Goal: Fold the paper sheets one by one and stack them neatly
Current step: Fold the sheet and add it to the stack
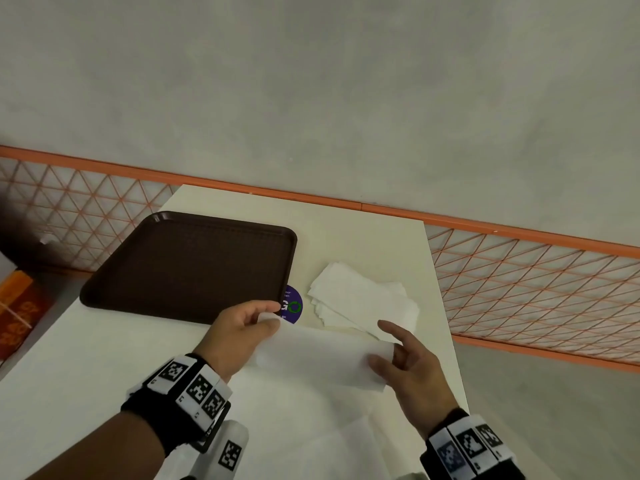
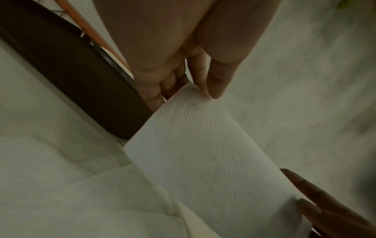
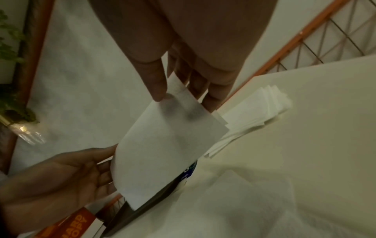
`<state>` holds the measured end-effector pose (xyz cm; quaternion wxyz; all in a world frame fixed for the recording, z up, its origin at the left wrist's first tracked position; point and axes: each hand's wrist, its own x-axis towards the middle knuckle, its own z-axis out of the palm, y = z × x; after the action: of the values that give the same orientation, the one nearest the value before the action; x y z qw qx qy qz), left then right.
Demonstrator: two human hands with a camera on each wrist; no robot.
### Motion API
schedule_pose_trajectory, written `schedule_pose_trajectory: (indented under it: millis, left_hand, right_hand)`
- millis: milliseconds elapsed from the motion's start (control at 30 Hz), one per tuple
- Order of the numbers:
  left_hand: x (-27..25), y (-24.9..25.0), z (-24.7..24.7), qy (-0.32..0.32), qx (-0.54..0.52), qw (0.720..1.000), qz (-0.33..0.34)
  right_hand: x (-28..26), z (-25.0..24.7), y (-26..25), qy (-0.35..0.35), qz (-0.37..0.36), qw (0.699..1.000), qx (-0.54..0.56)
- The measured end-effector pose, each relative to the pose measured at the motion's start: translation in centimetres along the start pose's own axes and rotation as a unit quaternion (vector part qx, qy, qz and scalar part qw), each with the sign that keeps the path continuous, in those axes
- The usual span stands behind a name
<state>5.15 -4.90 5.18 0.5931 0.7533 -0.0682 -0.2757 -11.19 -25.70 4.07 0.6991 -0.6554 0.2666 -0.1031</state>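
Paper sheet (image 1: 318, 355) held off the surface (image 1: 104, 358) between both hands, near the folded stack (image 1: 363, 303). Left hand (image 1: 239, 334) and right hand (image 1: 412, 365) each pinch an end. Looks thin, limp, tearable; grip corners lightly.

Bare forearms, each banded at the wrist by a black strap (image 1: 152, 415) carrying white blocks printed with black square fiducial markers. Three such blocks across the left strap, a fourth (image 1: 230, 453) on a white piece just below it. Another row of marker blocks (image 1: 471, 445) across the right wrist's strap.
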Motion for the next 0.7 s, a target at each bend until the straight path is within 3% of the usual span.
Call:
schedule_pose_trajectory:
  millis: [133, 700]
  left_hand:
    - [-0.6, -0.1, -0.7, -0.039, -0.002, 0.999, 0.002]
    - [-0.2, -0.6, -1.6, -0.019, 0.219, 0.964, 0.148]
  right_hand:
    - [0.6, -0.2, -0.8, 0.002, -0.006, 1.000, 0.024]
    - [1.0, -0.6, -2.3, 0.031, -0.058, 0.995, -0.078]
